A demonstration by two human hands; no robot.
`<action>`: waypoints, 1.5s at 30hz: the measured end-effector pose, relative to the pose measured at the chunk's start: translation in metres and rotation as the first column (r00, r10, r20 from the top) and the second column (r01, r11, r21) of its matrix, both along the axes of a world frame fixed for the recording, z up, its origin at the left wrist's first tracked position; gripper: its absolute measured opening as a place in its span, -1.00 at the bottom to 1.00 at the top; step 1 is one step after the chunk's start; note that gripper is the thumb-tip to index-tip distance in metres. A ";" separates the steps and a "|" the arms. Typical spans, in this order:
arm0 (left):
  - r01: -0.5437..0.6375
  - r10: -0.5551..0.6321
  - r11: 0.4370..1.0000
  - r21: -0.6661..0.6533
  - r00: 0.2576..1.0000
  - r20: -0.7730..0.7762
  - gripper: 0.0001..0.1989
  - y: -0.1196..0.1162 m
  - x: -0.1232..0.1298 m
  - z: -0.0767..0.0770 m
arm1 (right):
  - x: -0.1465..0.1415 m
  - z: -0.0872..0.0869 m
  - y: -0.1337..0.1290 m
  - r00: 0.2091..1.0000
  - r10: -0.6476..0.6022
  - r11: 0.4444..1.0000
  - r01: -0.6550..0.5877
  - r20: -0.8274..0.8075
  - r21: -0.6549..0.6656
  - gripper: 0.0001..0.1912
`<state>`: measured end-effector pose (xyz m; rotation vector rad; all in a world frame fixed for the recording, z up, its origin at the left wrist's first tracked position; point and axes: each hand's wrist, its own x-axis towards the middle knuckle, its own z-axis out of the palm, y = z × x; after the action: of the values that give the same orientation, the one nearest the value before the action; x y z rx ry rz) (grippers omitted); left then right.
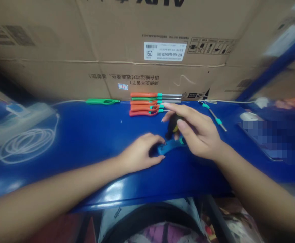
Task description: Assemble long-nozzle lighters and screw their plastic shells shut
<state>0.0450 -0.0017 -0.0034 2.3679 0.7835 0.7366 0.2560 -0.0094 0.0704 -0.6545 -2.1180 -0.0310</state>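
Nearest me runs the glossy blue tabletop point(200, 179), and my left hand point(143, 153) is in on it, thumb and fingers closing around the left end of a blue plastic handle point(171, 147), which lies at the middle of the near side. Just above that, my right hand point(199, 131) has its fingers curled around a black-and-yellow tool grip point(172, 125); its tip I can't make out. Left, a coiled white cable point(29, 145). Farther, at right, a thin metal rod with teal fittings point(214, 116). Beyond my hands, a stack of orange, green and red plastic handles with metal rods point(141, 102), a bright green plastic handle point(102, 101) to its left, and, farthest, a big brown cardboard box point(61, 40).
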 end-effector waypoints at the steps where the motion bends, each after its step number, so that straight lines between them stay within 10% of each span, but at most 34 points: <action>1: -0.001 0.001 1.000 0.000 1.000 0.001 -0.70 0.000 0.000 0.000 | -0.001 0.000 -0.001 1.000 -0.002 1.000 0.002 -0.013 -0.004 -0.64; 6: 0.006 -0.006 1.000 0.010 1.000 -0.004 -0.68 0.000 0.000 0.000 | 0.000 -0.003 -0.004 0.987 -0.153 0.954 0.163 -0.055 0.251 -0.74; 12: -0.011 0.011 1.000 0.013 1.000 -0.010 -0.69 0.000 0.000 0.000 | -0.006 -0.001 -0.005 0.998 0.043 0.999 -0.044 -0.041 -0.015 -0.65; 17: -0.003 0.003 1.000 0.023 1.000 -0.007 -0.68 0.000 0.000 -0.001 | -0.003 -0.003 -0.004 0.994 -0.065 0.978 0.080 -0.085 0.191 -0.74; 22: -0.010 0.010 1.000 0.004 1.000 -0.015 -0.69 0.000 0.000 0.000 | -0.004 -0.002 -0.004 0.997 0.023 0.990 -0.033 -0.074 -0.137 -0.63; 27: -0.007 0.007 1.000 0.010 1.000 -0.007 -0.68 0.000 0.000 0.000 | 0.000 0.000 0.000 0.996 -0.050 0.992 0.058 -0.075 0.108 -0.74; 32: -0.007 0.007 1.000 0.001 1.000 0.000 -0.70 0.000 0.000 0.000 | 0.003 0.002 0.000 0.995 0.081 0.980 -0.089 -0.053 -0.176 -0.63; 37: -0.004 0.004 1.000 -0.014 1.000 -0.004 -0.68 0.000 0.000 0.001 | 0.003 0.002 0.000 0.999 0.001 0.998 0.003 -0.051 0.068 -0.72; 42: -0.015 0.015 1.000 -0.010 1.000 -0.017 -0.72 0.000 0.000 0.001 | -0.001 0.003 -0.002 0.988 0.134 0.971 -0.146 -0.075 -0.188 -0.66; 45: -0.008 0.008 1.000 0.000 1.000 -0.013 -0.70 0.000 0.000 0.000 | -0.002 0.003 -0.002 0.993 0.087 0.989 -0.097 -0.085 -0.113 -0.76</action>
<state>0.0451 -0.0021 -0.0032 2.3732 0.7986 0.7257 0.2544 -0.0115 0.0735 -0.6152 -2.0814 0.1687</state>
